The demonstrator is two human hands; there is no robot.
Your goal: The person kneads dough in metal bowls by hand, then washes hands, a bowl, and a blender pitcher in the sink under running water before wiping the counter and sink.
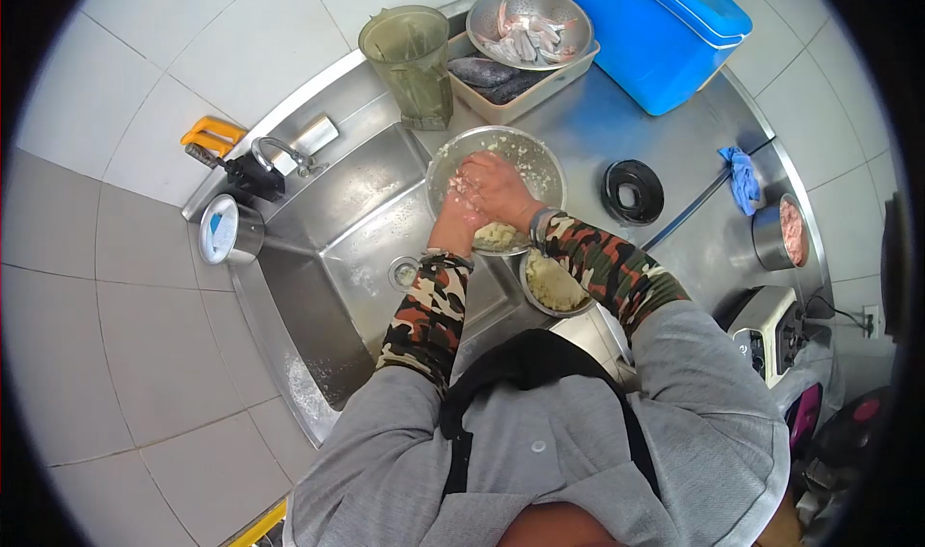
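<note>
Over a metal bowl [541,152] with pale mashed bits on its wall, my two hands are pressed together. My left hand [461,210] is mostly covered by my right hand [496,188], whose fingers are closed over it. Pale bits cling to the skin; whatever lies between the palms is hidden. Some pale yellowish mash [497,237] shows in the bowl just below my hands. A second, smaller bowl of mash [554,282] stands below it, beside my right forearm.
A sink [356,248] with a faucet [279,149] lies at left. Behind stand a greenish pitcher [409,65], a colander of fish pieces [528,41] and a blue cooler [641,36]. At right are a black ring-shaped part [632,192], a meat pot [774,235] and a blender base [768,335].
</note>
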